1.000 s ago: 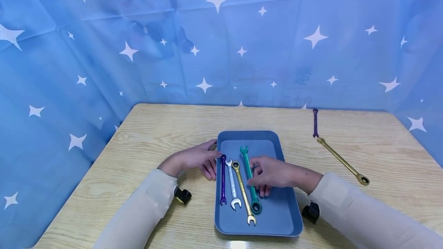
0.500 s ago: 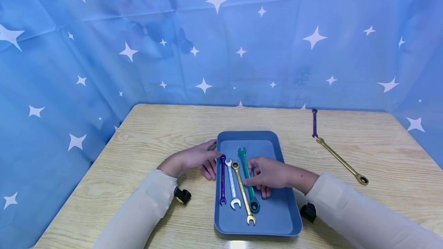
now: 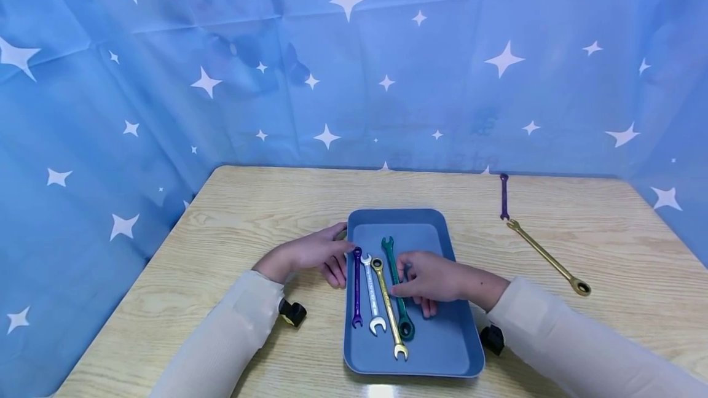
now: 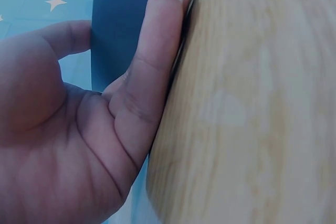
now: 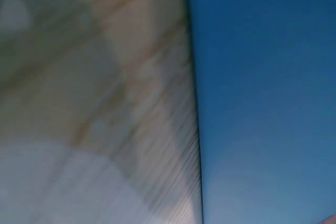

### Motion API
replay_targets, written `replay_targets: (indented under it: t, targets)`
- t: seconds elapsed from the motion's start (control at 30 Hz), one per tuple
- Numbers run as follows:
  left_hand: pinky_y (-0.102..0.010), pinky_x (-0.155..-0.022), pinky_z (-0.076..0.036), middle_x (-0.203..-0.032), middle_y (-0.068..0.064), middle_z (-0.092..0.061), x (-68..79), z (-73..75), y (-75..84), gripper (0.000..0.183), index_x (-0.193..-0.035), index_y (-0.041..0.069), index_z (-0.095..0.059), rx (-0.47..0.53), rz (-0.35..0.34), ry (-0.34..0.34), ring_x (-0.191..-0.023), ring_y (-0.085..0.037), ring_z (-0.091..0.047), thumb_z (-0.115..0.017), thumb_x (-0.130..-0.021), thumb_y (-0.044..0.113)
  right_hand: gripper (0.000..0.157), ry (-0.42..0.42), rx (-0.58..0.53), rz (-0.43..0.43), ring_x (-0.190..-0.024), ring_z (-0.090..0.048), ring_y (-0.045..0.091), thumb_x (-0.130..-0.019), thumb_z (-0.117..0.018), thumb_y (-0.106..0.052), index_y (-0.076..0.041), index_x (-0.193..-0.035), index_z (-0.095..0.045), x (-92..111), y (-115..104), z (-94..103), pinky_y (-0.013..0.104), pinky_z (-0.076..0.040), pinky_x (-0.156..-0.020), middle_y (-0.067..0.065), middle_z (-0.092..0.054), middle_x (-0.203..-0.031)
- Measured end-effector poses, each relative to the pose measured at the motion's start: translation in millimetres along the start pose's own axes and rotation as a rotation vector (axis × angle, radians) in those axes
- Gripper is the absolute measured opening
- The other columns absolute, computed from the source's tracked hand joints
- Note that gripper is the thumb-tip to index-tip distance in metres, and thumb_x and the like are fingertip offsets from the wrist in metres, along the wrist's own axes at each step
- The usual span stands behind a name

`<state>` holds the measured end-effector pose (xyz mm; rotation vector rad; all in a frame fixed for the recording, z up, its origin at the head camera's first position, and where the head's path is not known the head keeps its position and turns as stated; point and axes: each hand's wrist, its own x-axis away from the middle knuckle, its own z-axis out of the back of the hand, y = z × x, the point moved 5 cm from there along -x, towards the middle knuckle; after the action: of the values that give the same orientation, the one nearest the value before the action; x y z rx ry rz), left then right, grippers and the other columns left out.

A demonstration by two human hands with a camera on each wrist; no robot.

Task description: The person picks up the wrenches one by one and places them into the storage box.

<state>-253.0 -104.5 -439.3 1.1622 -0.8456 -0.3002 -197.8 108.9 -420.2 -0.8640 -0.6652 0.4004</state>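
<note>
Starry backdrop [image 3: 354,78], hands [image 3: 434,275], wrenches [image 3: 390,311] — lettering [image 3: 372,290] unreadable

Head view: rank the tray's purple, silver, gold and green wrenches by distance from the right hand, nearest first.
From the right hand:
1. Green wrench: pinched in its fingers.
2. Gold wrench: next one left, by the thumb tip.
3. Silver wrench: left of the gold.
4. Purple wrench: farthest left, along the tray's left wall.
</note>
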Motion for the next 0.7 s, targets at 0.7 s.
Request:
replay_targets:
  t: [0.7]
  targets:
    - [-0.043, -0.065, -0.065, -0.083, -0.021, -0.07, -0.7, -0.1, -0.9, 0.064, -0.159, 0.032, -0.012, 0.002, 0.004, 0.0, -0.067, -0.028, -0.073, -0.047, -0.106, 0.031, 0.026, 0.022, 0.025, 0.018, -0.038, -0.059, 0.011, -0.093, -0.071, -0.024, -0.006, -0.086, -0.054, 1.5, -1.4, -2.1, 0.03, -0.054, -0.039, 0.002, -0.055, -0.054]
